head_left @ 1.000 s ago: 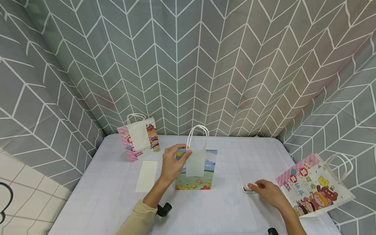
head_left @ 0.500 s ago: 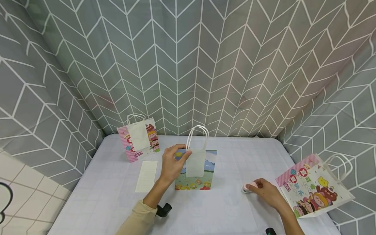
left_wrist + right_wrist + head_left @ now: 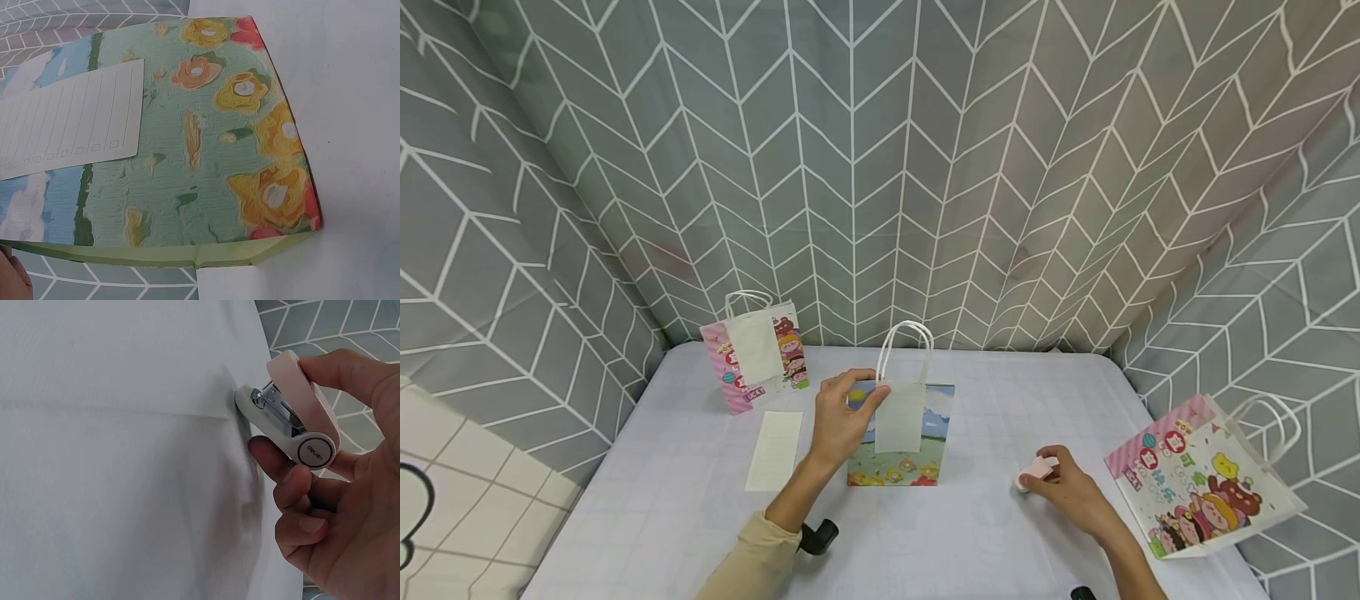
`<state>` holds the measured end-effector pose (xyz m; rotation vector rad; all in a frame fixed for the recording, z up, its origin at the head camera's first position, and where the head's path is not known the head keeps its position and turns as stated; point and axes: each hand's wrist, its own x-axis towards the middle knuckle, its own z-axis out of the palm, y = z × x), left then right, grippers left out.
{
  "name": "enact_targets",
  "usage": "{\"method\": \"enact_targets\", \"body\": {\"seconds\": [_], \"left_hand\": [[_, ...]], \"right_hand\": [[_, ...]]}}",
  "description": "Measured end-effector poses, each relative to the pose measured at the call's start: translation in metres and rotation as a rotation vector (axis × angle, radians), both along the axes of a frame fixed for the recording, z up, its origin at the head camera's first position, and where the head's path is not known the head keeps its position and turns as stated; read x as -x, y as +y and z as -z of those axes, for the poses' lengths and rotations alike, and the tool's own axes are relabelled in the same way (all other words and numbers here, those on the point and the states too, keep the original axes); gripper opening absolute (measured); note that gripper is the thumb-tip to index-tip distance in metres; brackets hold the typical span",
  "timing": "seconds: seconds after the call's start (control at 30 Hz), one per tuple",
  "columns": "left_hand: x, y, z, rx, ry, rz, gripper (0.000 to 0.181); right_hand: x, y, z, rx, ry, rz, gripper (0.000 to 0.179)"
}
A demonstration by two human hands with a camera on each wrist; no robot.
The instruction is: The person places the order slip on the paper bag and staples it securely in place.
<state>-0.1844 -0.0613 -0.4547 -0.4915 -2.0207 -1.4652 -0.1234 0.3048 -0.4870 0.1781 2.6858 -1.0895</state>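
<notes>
A small paper gift bag [image 3: 895,468] with a flower-meadow print and white handles stands in the middle of the table. A lined paper slip [image 3: 901,421] lies flat against its front near the top. My left hand [image 3: 838,417] pinches the bag's top edge and the slip, thumb in front. In the left wrist view the slip [image 3: 75,119] shows ruled lines and little boxes. My right hand [image 3: 344,506] holds a small pink and white stapler [image 3: 290,412] between thumb and fingers, close over the table at the right.
A pink cartoon gift bag [image 3: 724,367] with a slip on its front stands at the back left. Another cartoon gift bag [image 3: 1202,483] leans at the right edge. A lined paper slip [image 3: 775,450] lies on the white table [image 3: 985,533]. Patterned curtains surround the table.
My right hand has taken a firmer hold of the stapler and tilted it up from lying flat on the table. My left hand and the meadow bag have stayed in place.
</notes>
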Motion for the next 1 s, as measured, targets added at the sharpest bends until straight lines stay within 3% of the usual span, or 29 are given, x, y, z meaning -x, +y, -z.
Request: {"method": "enact_targets", "body": {"seconds": [1.0], "left_hand": [[-0.001, 0.0, 0.001, 0.009, 0.008, -0.016, 0.022]], "right_hand": [[0.006, -0.014, -0.005, 0.009, 0.049, -0.03, 0.067]]}}
